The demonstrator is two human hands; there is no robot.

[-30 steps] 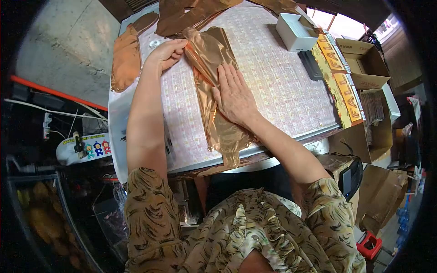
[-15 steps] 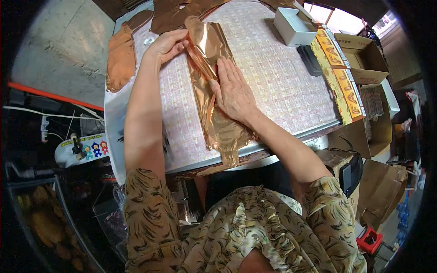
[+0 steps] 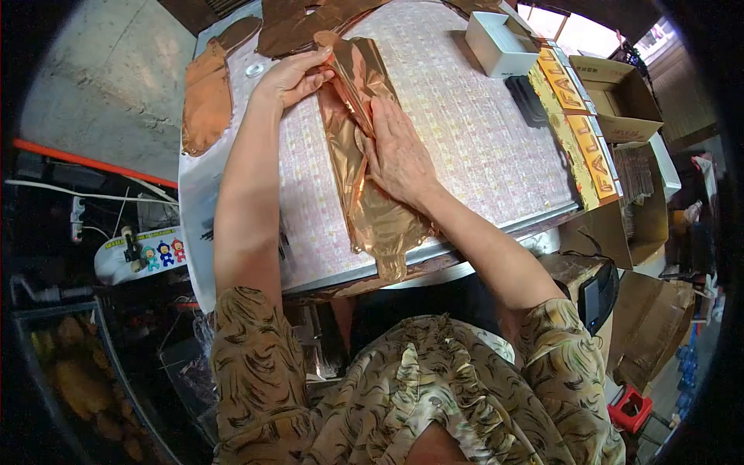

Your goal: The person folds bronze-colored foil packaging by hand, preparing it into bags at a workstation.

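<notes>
The right hand [image 3: 399, 151] lies flat, fingers spread, pressing on the foil [image 3: 364, 163] spread on the table [image 3: 480, 147]. The left hand [image 3: 293, 76] pinches the foil's far edge, folding it over toward the right hand. More foil pieces [image 3: 205, 97] lie left of it.

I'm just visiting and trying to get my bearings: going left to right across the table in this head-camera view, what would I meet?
Loose copper foil piece → left hand pinching the long foil sheet → right hand flat on that sheet → white box → open cardboard box.
</notes>
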